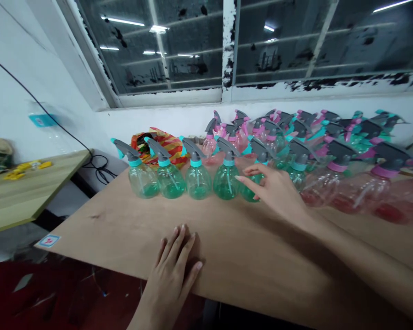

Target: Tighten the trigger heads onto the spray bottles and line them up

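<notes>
Your left hand [174, 263] lies flat; right hand [275, 188] half-curled, grip unclear.
A knuckle bump could tip the close-set bottles [226, 181].

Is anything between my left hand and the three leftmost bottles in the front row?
Nothing visible: only tabletop shows between the left hand and the three leftmost spray bottles. The right hand is farther right, partly hiding the fifth bottle.

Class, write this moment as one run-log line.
left hand: palm down on brown tabletop | right hand: at turquoise-collared spray bottle, contact unclear | further right: pink-collared spray bottles
</notes>
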Tool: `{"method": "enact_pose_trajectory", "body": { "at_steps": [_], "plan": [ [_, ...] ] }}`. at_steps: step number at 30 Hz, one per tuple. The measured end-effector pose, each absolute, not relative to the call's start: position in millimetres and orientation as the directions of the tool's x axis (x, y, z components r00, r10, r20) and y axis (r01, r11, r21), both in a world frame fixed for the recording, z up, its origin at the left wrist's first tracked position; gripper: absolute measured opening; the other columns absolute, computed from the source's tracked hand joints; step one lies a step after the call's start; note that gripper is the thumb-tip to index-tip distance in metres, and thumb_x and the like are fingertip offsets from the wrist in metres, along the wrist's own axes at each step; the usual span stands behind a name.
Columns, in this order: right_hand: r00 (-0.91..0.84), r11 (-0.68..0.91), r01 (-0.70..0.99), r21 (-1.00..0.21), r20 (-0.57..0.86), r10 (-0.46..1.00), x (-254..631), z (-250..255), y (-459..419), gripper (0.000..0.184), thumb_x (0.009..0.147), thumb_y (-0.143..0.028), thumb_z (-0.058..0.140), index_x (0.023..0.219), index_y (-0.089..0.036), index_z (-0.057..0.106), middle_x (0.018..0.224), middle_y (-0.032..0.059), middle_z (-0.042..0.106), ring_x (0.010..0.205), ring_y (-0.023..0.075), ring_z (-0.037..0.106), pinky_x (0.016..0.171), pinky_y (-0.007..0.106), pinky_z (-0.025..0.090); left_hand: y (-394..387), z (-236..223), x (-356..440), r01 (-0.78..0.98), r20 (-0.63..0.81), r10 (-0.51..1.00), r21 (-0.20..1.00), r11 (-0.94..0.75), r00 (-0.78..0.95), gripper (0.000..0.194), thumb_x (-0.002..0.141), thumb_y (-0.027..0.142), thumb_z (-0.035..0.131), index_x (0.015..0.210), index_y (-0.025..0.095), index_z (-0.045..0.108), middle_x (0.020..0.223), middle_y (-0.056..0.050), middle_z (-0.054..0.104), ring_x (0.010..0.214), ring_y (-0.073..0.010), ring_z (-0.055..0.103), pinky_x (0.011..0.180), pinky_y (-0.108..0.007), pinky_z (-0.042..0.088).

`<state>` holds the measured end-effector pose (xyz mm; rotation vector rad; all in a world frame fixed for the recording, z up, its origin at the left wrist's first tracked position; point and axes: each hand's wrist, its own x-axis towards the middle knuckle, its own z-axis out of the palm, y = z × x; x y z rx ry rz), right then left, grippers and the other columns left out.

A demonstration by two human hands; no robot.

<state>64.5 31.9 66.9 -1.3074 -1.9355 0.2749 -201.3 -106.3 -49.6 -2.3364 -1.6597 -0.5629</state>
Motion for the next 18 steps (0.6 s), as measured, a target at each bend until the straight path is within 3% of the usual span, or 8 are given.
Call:
{"method": "enact_pose_trajectory", "body": {
  "at_steps": [4, 7, 13, 18],
  "plan": [
    [-0.205, 0.426, 0.723, -0.543, 0.421, 0.884, 58, 61, 44, 0.058, 0.087, -0.054, 0.056, 0.13, -0.015, 0.055, 0.117, 0.0142, 0.071, 0.061, 0.0215, 0.07, 0.072, 0.04, 0.053, -105, -34, -187, 0.921, 0.377, 0.866, 0.075, -0.383, 0.33, 0.057, 0.099, 0.044, 0.042, 0.151, 0.025, 0.028, 0.153, -0.01, 0.038, 0.139, -0.0311, 0.037, 0.107, -0.052, 0.04],
    [-0.214, 0.389, 0.791, -0.473, 0.383, 0.899, 41, 61, 53, 0.07, 0.088, -0.055, 0.054, 0.139, -0.008, 0.046, 0.098, 0.0174, 0.074, 0.083, 0.0323, 0.071, 0.072, 0.044, 0.053, -105, -28, -170, 0.902, 0.351, 0.862, 0.097, -0.421, 0.365, 0.058, 0.099, 0.042, 0.043, 0.152, 0.026, 0.023, 0.154, -0.009, 0.036, 0.141, -0.0281, 0.034, 0.109, -0.05, 0.04],
    [-0.19, 0.346, 0.839, -0.42, 0.37, 0.909, 25, 61, 63, 0.061, 0.088, -0.047, 0.057, 0.129, -0.002, 0.052, 0.094, 0.023, 0.071, 0.088, 0.0382, 0.069, 0.072, 0.047, 0.051, -102, -31, -150, 0.873, 0.434, 0.823, 0.147, -0.465, 0.366, 0.052, 0.101, 0.042, 0.038, 0.149, 0.028, 0.027, 0.154, -0.008, 0.036, 0.14, -0.0268, 0.035, 0.11, -0.049, 0.04],
    [-0.222, 0.373, 0.835, -0.405, 0.373, 0.901, 30, 60, 58, 0.061, 0.088, -0.046, 0.06, 0.129, -0.001, 0.051, 0.101, 0.0246, 0.07, 0.092, 0.0378, 0.069, 0.073, 0.045, 0.052, -99, -13, -142, 0.853, 0.341, 0.88, 0.29, -0.434, 0.331, 0.046, 0.101, 0.039, 0.041, 0.145, 0.032, 0.032, 0.151, -0.006, 0.039, 0.137, -0.0251, 0.041, 0.109, -0.047, 0.042]
  ]
}}
